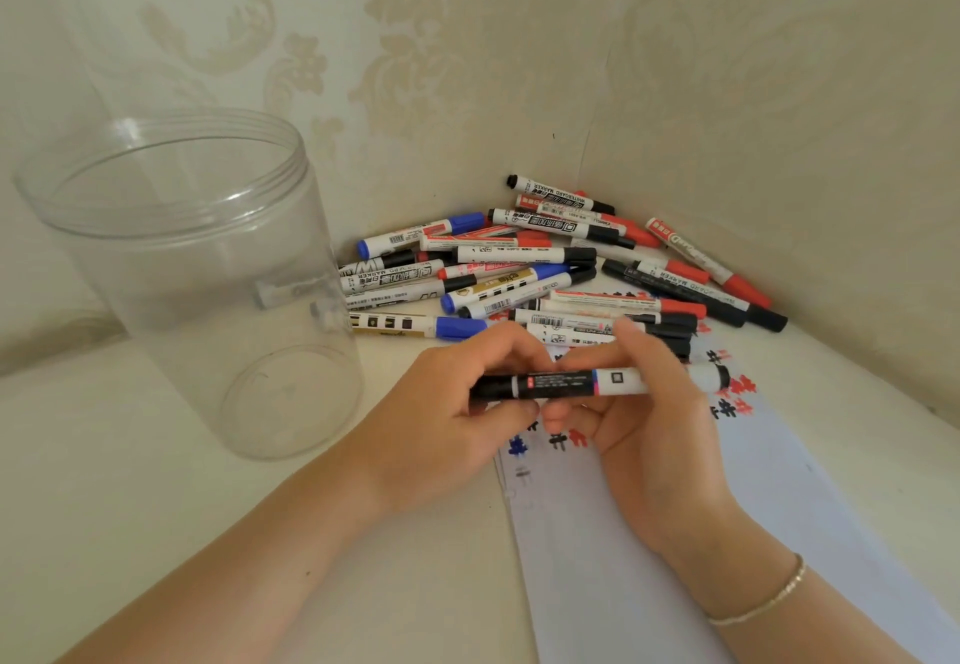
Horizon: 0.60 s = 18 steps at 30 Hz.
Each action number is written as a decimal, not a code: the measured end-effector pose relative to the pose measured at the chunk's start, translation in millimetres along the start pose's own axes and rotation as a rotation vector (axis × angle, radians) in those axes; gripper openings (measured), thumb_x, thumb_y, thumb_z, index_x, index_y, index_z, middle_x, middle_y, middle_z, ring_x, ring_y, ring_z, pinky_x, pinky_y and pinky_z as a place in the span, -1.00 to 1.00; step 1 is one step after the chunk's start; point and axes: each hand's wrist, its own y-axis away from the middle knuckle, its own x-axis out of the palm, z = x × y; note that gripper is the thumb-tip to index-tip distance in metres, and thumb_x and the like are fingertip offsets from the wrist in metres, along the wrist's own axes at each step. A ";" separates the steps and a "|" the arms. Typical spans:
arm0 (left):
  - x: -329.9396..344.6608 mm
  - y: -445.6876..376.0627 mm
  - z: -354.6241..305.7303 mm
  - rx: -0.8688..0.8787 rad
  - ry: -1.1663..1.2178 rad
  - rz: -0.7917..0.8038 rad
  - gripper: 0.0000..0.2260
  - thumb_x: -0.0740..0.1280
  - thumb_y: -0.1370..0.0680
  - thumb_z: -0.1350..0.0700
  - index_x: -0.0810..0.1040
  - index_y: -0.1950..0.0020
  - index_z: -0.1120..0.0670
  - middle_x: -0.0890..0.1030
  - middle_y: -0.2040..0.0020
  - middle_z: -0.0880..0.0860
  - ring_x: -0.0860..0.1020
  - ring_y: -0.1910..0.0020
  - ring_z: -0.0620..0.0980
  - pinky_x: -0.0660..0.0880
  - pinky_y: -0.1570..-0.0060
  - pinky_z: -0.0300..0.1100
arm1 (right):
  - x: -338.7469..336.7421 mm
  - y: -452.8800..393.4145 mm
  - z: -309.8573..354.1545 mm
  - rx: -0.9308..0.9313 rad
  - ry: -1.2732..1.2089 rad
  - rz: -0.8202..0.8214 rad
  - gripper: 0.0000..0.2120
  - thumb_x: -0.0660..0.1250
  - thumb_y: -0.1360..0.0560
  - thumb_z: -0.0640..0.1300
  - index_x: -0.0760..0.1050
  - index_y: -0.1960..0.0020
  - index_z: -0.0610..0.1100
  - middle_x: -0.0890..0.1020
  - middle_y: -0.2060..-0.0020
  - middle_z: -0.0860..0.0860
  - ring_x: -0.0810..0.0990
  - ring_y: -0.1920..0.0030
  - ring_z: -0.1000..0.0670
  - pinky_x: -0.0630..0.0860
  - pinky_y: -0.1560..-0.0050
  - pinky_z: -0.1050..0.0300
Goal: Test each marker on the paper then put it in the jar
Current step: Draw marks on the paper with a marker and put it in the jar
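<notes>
One clear plastic jar (197,279) stood upright and lidless at the left on the cream tabletop (130,507), close to the patterned wallpaper (467,40); nothing could be made out inside it. To its right, in the corner where the two walls met, lay a loose pile of whiteboard markers (545,268) with black, blue and red caps, crossing one another at many angles, the nearest just beyond the fingertips of both hands.

In front of the pile, the left hand (457,414) had its thumb and fingers curled round the black cap end of a black-capped whiteboard marker (582,384). The marker was held roughly level, above the table, its cap pointing left and its white barrel running right. The right hand (644,424) gripped the barrel, fingers wrapped over the top and thumb below; the far white end stuck out past the fingers. Whether the cap was seated or partly pulled could not be told.

Under and to the right of the hands lay a white paper sheet (779,507), flat on the table, bearing small test marks (737,393) in black, red and blue. A thin bracelet (763,596) circled the right wrist.
</notes>
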 end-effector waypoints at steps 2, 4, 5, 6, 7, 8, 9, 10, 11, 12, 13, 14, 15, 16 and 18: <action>-0.8 -1.7 1.8 -0.059 0.114 0.038 -0.92 0.34 -0.49 0.12 0.55 0.04 0.00 0.66 0.12 -0.05 0.60 0.10 -0.04 0.53 0.03 -0.05 | 1.3 -0.9 -1.3 -0.038 0.082 -0.032 -0.80 0.28 -0.49 -0.22 0.49 0.27 -0.30 0.55 0.44 -0.19 0.50 0.55 -0.08 0.48 0.50 0.16; -1.5 -3.8 3.0 -0.102 0.173 -0.005 -0.94 0.30 -0.46 0.06 0.55 0.18 0.00 0.60 0.27 -0.04 0.51 0.26 -0.12 0.44 0.18 -0.23 | 1.9 -1.0 -1.8 -0.102 0.143 -0.092 -0.82 0.40 -0.41 -0.17 0.43 0.25 -0.23 0.51 0.47 -0.12 0.43 0.59 -0.03 0.39 0.56 0.20; -1.2 -4.7 3.9 -0.124 0.185 -0.058 -0.89 0.29 -0.47 0.07 0.53 0.25 0.01 0.56 0.32 0.02 0.45 0.33 -0.16 0.38 0.25 -0.29 | 1.2 -0.6 -1.8 -0.136 0.159 -0.140 -0.78 0.43 -0.37 -0.14 0.40 0.25 -0.21 0.49 0.50 -0.09 0.40 0.60 -0.02 0.36 0.57 0.20; -0.5 -5.2 4.3 -0.140 0.168 -0.119 -0.83 0.28 -0.51 0.09 0.51 0.28 0.05 0.53 0.34 0.09 0.40 0.38 -0.18 0.34 0.30 -0.33 | 0.2 -0.2 -1.8 -0.169 0.183 -0.194 -0.76 0.45 -0.38 -0.14 0.39 0.25 -0.19 0.48 0.52 -0.07 0.39 0.61 -0.01 0.35 0.58 0.19; 0.5 -5.7 4.2 -0.150 0.121 -0.179 -0.80 0.27 -0.54 0.13 0.50 0.28 0.10 0.52 0.35 0.11 0.37 0.42 -0.22 0.31 0.35 -0.37 | -0.1 -0.2 -2.2 -0.197 0.228 -0.235 -0.75 0.45 -0.40 -0.16 0.38 0.25 -0.20 0.47 0.54 -0.07 0.40 0.61 -0.01 0.36 0.58 0.18; 2.2 -5.7 3.6 -0.156 0.059 -0.231 -0.80 0.25 -0.54 0.17 0.49 0.28 0.15 0.52 0.37 0.11 0.37 0.44 -0.21 0.31 0.38 -0.39 | 0.5 -0.3 -3.3 -0.218 0.300 -0.253 -0.76 0.43 -0.44 -0.19 0.38 0.25 -0.24 0.46 0.55 -0.09 0.41 0.61 0.00 0.38 0.58 0.20; 4.5 -5.6 3.6 -0.159 0.000 -0.279 -0.80 0.26 -0.53 0.17 0.49 0.29 0.16 0.51 0.38 0.10 0.37 0.45 -0.18 0.32 0.40 -0.39 | 2.1 -0.4 -4.9 -0.230 0.380 -0.259 -0.75 0.41 -0.46 -0.21 0.37 0.24 -0.28 0.46 0.54 -0.13 0.42 0.62 0.02 0.38 0.58 0.22; 6.9 -5.3 4.2 -0.161 -0.039 -0.321 -0.79 0.28 -0.51 0.15 0.48 0.32 0.15 0.50 0.40 0.08 0.37 0.45 -0.15 0.32 0.39 -0.39 | 3.9 -0.9 -6.5 -0.236 0.446 -0.257 -0.74 0.39 -0.48 -0.22 0.36 0.22 -0.32 0.45 0.53 -0.19 0.41 0.63 0.04 0.37 0.58 0.26; 9.3 -5.4 5.1 -0.165 -0.060 -0.357 -0.77 0.31 -0.51 0.10 0.46 0.34 0.12 0.49 0.41 0.06 0.39 0.44 -0.12 0.33 0.37 -0.38 | 5.3 -1.3 -7.8 -0.238 0.487 -0.253 -0.73 0.38 -0.49 -0.22 0.34 0.21 -0.34 0.43 0.51 -0.21 0.39 0.64 0.05 0.34 0.60 0.29; 11.4 -5.3 6.3 -0.170 -0.071 -0.386 -0.74 0.33 -0.50 0.05 0.45 0.37 0.08 0.47 0.44 0.02 0.39 0.44 -0.13 0.34 0.36 -0.39 | 6.4 -1.5 -8.3 -0.233 0.503 -0.250 -0.72 0.37 -0.49 -0.21 0.33 0.21 -0.35 0.42 0.51 -0.21 0.36 0.63 0.06 0.32 0.61 0.30; 13.4 -6.0 7.3 -0.173 -0.077 -0.408 -0.72 0.34 -0.49 0.02 0.42 0.40 0.05 0.45 0.48 -0.04 0.39 0.44 -0.15 0.33 0.36 -0.40 | 6.8 -1.7 -8.4 -0.225 0.503 -0.252 -0.72 0.36 -0.50 -0.21 0.32 0.22 -0.34 0.41 0.50 -0.18 0.35 0.62 0.08 0.30 0.61 0.31; 15.2 -6.9 8.0 -0.175 -0.082 -0.421 -0.70 0.35 -0.49 0.01 0.40 0.41 0.03 0.43 0.50 -0.09 0.38 0.45 -0.16 0.32 0.37 -0.41 | 7.2 -2.1 -7.9 -0.218 0.502 -0.254 -0.72 0.36 -0.50 -0.21 0.31 0.22 -0.33 0.41 0.50 -0.17 0.35 0.61 0.10 0.30 0.61 0.32; 16.8 -7.9 8.7 -0.178 -0.089 -0.430 -0.69 0.35 -0.50 0.02 0.38 0.42 0.02 0.41 0.51 -0.11 0.37 0.46 -0.17 0.31 0.37 -0.41 | 7.0 -2.9 -7.8 -0.213 0.504 -0.255 -0.72 0.35 -0.50 -0.22 0.31 0.23 -0.33 0.40 0.49 -0.17 0.35 0.61 0.11 0.30 0.60 0.33; 18.1 -8.6 9.2 -0.182 -0.098 -0.438 -0.68 0.35 -0.50 0.04 0.37 0.42 0.02 0.40 0.51 -0.12 0.36 0.46 -0.17 0.30 0.38 -0.40 | 6.7 -3.3 -7.7 -0.213 0.506 -0.254 -0.73 0.34 -0.51 -0.22 0.30 0.24 -0.32 0.40 0.49 -0.17 0.35 0.61 0.12 0.30 0.60 0.33; 19.5 -9.4 10.4 -0.189 -0.111 -0.460 -0.68 0.35 -0.50 0.09 0.36 0.43 0.04 0.39 0.52 -0.11 0.34 0.47 -0.16 0.28 0.41 -0.38 | 6.3 -4.1 -7.8 -0.219 0.509 -0.246 -0.73 0.34 -0.51 -0.23 0.30 0.24 -0.33 0.40 0.48 -0.20 0.36 0.61 0.11 0.29 0.60 0.31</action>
